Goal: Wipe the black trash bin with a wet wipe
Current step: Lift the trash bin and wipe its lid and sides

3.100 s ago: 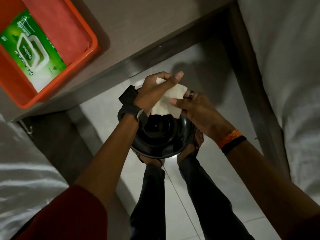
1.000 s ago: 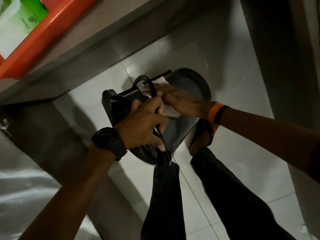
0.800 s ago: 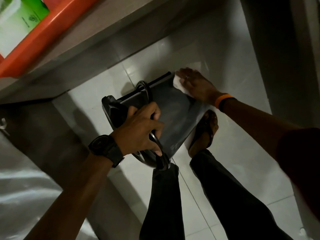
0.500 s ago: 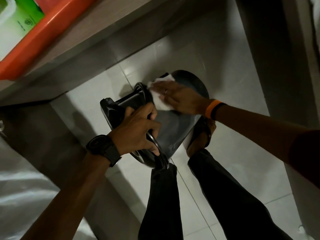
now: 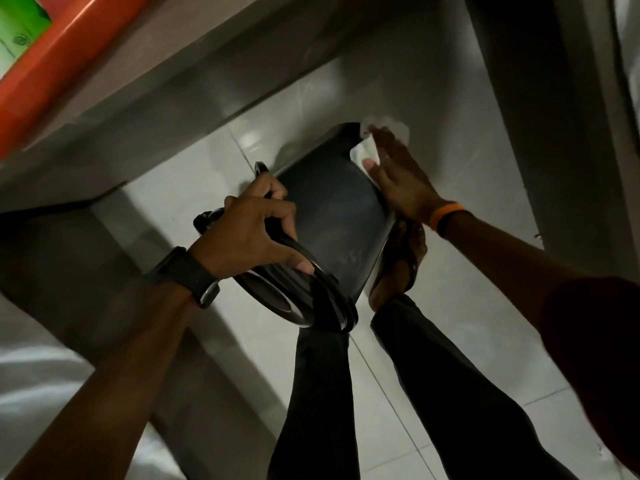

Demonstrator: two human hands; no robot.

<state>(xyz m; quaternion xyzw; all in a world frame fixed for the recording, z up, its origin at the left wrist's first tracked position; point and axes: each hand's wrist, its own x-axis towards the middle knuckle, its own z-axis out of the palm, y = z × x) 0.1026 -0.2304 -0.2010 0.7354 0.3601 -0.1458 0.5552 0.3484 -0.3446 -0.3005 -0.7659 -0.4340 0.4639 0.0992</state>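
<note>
The black trash bin (image 5: 332, 216) lies tipped over above the floor, its base pointing away from me and its rim toward my legs. My left hand (image 5: 249, 233) grips the bin's rim and handle on the left side. My right hand (image 5: 398, 174) presses a white wet wipe (image 5: 367, 150) against the bin's far right edge near the base. Most of the wipe is hidden under the fingers, and it is blurred.
A grey table (image 5: 214, 64) stands above the bin, carrying an orange tray (image 5: 52, 53) with a green wipes pack (image 5: 17, 32). My legs (image 5: 433, 393) and a sandalled foot (image 5: 398, 268) are just below the bin. White bedding (image 5: 41, 386) lies at left; tiled floor (image 5: 450, 306) is around.
My right hand has slid the wipe from the bin's upper left side across to its far right edge. My left hand keeps its hold, and the bin has turned slightly.
</note>
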